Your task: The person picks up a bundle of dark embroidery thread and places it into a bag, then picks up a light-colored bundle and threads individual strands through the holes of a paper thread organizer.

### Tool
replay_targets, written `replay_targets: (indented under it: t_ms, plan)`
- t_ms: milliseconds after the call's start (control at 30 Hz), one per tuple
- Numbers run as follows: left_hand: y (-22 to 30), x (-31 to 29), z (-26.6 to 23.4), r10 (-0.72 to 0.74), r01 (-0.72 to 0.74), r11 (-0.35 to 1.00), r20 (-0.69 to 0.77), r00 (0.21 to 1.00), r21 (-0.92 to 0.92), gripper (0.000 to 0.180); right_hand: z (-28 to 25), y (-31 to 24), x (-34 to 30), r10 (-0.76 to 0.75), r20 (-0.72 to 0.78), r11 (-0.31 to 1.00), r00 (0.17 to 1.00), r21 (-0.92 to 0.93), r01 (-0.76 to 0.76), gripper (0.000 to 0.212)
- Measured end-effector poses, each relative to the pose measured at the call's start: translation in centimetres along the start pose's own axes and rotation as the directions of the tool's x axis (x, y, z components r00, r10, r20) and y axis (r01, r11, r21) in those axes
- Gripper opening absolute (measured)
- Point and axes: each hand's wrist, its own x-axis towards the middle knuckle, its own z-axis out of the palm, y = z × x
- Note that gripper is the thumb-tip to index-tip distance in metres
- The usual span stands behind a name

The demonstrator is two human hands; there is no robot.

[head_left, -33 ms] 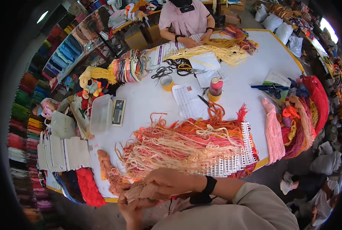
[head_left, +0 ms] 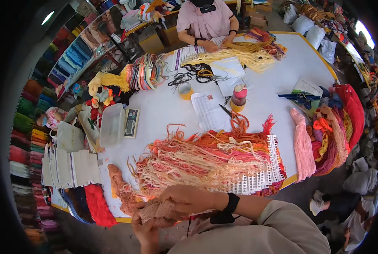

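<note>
A pale pink skein of yarn [head_left: 160, 211] is held between my two hands at the near edge of the table. My left hand [head_left: 145, 232] wraps round its left and lower side. From above, my right hand [head_left: 190, 199] grips the same skein, its fingers curled over the yarn; some fingertips are hidden behind it. Just beyond my hands lies a wide heap of pink, cream and orange yarn strands [head_left: 197, 163], fastened along its right side to white punched cards [head_left: 276, 158]. A peach-brown twisted skein [head_left: 118, 180] rests left of the heap.
At left are a clear plastic tub [head_left: 112, 126], a scale [head_left: 131, 123] and a stack of white cards [head_left: 66, 169]. Scissors [head_left: 206, 75], a yarn cone [head_left: 239, 98] and papers [head_left: 210, 111] lie mid-table. More skeins [head_left: 303, 146] are at right. A co-worker [head_left: 208, 25] handles yellow yarn opposite.
</note>
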Motion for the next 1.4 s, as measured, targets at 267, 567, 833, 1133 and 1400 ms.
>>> replay_targets:
  t_ms: [267, 567, 833, 1133, 1400]
  plan:
    - [-1.4, -0.6, 0.1, -0.16, 0.175, 0.984, 0.278, 0.947, -0.033, 0.049, -1.0, -0.5, -0.7, -0.248, 0.085, 0.906, 0.965, -0.332, 0.262, 0.031]
    - [-1.4, -0.3, 3.1, -0.027, 0.027, 1.0, 0.025, 0.999, -0.011, 0.051, -2.7, 1.0, -1.2, -0.178, -0.022, 0.966, 0.984, -0.195, 0.17, 0.026]
    - [-1.3, 1.0, 2.4, -0.309, 0.339, 0.937, 0.252, 0.917, -0.082, 0.052, -3.3, 3.9, -2.3, 0.258, 0.254, 0.683, 0.932, 0.635, -0.362, 0.031]
    - [-3.4, 3.1, 3.4, -0.282, 0.303, 0.947, 0.17, 0.944, -0.108, 0.038, -5.9, 1.0, -0.9, -0.156, 0.014, 0.933, 0.988, -0.327, 0.152, 0.045]
    - [-0.9, 5.1, 3.6, -0.111, 0.108, 0.994, 0.135, 0.985, 0.031, 0.043, -5.8, 7.9, -4.0, 0.121, -0.13, 0.993, 0.984, 0.03, -0.118, 0.039]
